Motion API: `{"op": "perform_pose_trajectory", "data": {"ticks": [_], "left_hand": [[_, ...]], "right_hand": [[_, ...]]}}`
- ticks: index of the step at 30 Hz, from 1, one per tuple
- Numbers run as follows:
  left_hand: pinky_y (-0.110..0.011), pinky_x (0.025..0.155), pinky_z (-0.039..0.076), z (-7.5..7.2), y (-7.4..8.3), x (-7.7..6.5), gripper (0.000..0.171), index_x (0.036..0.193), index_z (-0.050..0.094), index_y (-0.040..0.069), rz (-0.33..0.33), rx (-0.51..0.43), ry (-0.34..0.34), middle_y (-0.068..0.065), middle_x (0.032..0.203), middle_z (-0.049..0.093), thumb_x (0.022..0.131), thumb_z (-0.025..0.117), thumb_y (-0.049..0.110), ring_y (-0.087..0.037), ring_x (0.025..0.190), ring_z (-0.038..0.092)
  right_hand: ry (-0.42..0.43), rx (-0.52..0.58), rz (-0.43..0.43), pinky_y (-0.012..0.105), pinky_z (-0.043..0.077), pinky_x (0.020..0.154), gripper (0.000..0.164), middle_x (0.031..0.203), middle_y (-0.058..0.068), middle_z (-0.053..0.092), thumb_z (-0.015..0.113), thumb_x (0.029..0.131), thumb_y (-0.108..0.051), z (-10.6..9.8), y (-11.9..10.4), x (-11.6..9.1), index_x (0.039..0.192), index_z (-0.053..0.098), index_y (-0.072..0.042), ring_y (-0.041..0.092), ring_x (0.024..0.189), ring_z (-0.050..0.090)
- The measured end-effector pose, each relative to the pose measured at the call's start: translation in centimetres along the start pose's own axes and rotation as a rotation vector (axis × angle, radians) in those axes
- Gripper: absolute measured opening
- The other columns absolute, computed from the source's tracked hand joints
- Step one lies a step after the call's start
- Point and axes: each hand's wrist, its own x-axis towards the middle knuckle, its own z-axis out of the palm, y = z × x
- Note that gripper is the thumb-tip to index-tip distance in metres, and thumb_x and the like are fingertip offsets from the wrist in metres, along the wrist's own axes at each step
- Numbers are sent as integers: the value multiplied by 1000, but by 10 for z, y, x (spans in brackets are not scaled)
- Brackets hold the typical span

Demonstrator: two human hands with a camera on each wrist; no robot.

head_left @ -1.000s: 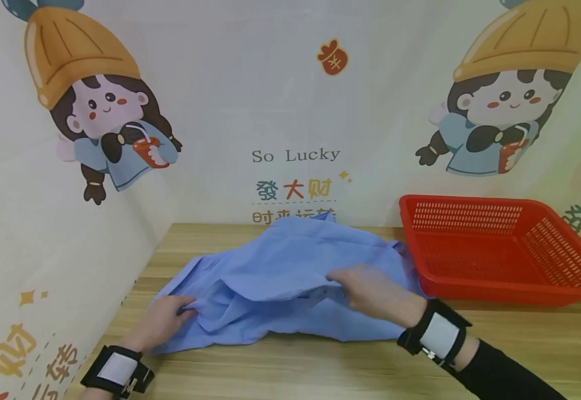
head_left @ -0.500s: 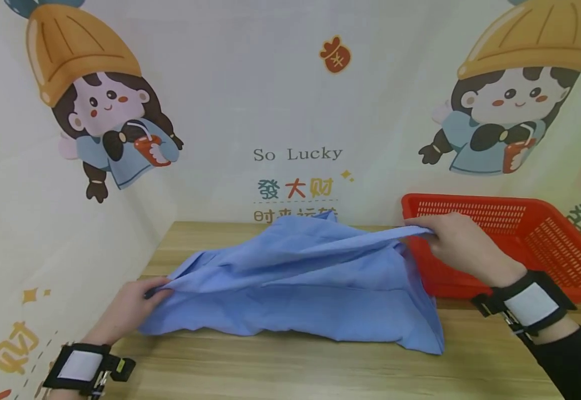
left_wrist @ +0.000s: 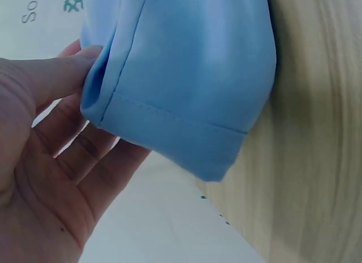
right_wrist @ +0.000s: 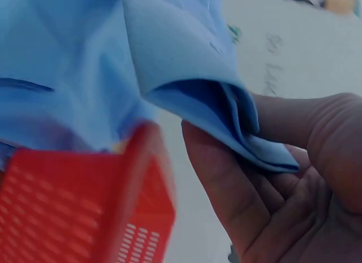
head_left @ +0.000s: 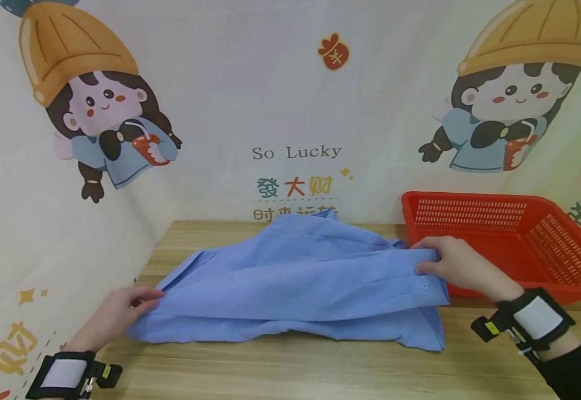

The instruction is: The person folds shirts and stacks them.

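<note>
A light blue shirt [head_left: 270,283] lies folded across the wooden table, one sleeve stretched along its front. At its right end, my right hand [head_left: 462,266] pinches the buttoned cuff [head_left: 424,287] between thumb and fingers. The right wrist view shows the cuff's open end [right_wrist: 192,76] with the thumb on one side and fingers beneath. On the left, my left hand [head_left: 120,312] pinches the shirt's edge. In the left wrist view a stitched hem [left_wrist: 169,124] hangs beside the thumb, with the other fingers behind the cloth.
A red plastic basket [head_left: 475,289] with slotted walls stands at the back right, close behind my right hand. Wooden tabletop [head_left: 280,369] runs along the front. A printed cloth [head_left: 210,100] with cartoon figures hangs behind and at the left.
My right hand first carried the sleeve end rightward and up, then lowered it by the basket; the sleeve now lies flatter with its cuff button showing. My left hand moved left and slightly forward.
</note>
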Motion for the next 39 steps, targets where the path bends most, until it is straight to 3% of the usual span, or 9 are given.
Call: {"op": "perform_pose_trajectory", "data": {"ticks": [5, 10, 16, 21, 24, 27, 32, 36, 39], "left_hand": [[-23, 67, 50, 9, -4, 0, 17, 102, 77, 11, 24, 48, -9, -10, 103, 76, 88, 68, 5, 1, 79, 60], [-33, 71, 54, 24, -7, 2, 14, 96, 78, 11, 73, 132, -29, -7, 97, 77, 86, 69, 5, -16, 84, 69], [-44, 73, 55, 37, 2, 7, 11, 92, 78, 13, 79, 251, -85, -6, 92, 77, 84, 71, 9, -27, 85, 72], [-48, 78, 55, 28, 26, 21, 17, 103, 75, 8, 59, 258, -119, -11, 101, 76, 89, 68, 14, -27, 92, 71], [-54, 87, 54, 25, 46, 33, 26, 114, 71, 7, 86, 240, -85, -17, 115, 71, 93, 66, 21, -36, 106, 68], [-59, 97, 49, 28, 65, 45, 41, 128, 64, 6, 122, 193, -105, -24, 132, 62, 95, 65, 31, -45, 121, 59], [-70, 105, 36, 47, 73, 49, 80, 146, 46, 3, 83, 110, -267, -36, 149, 38, 86, 72, 49, -59, 135, 38], [-76, 102, 33, 60, 64, 40, 109, 154, 31, 5, 4, 124, -359, -38, 156, 22, 73, 79, 59, -63, 139, 26], [-76, 100, 36, 64, 58, 32, 115, 155, 28, 6, 2, 150, -353, -37, 157, 22, 70, 80, 62, -62, 139, 28]], "right_hand": [[-19, -90, -9, 28, 50, 59, 41, 110, 21, 70, 74, 86, -10, 39, -10, -3, 124, 64, 2, 19, 75, 57], [40, -263, -67, 26, 48, 52, 31, 76, 8, 67, 72, 85, -1, 74, -5, -7, 115, 66, 3, 12, 59, 53], [283, -561, -220, 36, 50, 43, 11, 67, 12, 59, 71, 80, 4, 115, 9, -11, 82, 62, -2, 25, 54, 60], [422, -616, -273, 40, 57, 53, 11, 82, 15, 63, 75, 79, -1, 114, -2, -13, 87, 67, -3, 29, 72, 65], [355, -535, -294, 49, 60, 79, 25, 108, 19, 69, 75, 86, -17, 109, -16, -9, 107, 72, -4, 37, 102, 67], [162, -400, -251, 60, 50, 97, 47, 137, 27, 57, 64, 95, -35, 111, -25, -5, 132, 63, -7, 48, 127, 54], [-117, -209, -57, 77, 35, 100, 73, 158, 32, 28, 52, 97, -55, 126, -20, -1, 153, 37, -11, 59, 141, 29], [-179, -203, 29, 85, 22, 100, 87, 161, 29, 22, 50, 92, -68, 139, -6, -3, 157, 30, -14, 59, 145, 20], [-186, -205, 31, 86, 15, 102, 91, 162, 27, 21, 48, 89, -73, 142, 1, -9, 156, 30, -15, 57, 147, 14]]}}
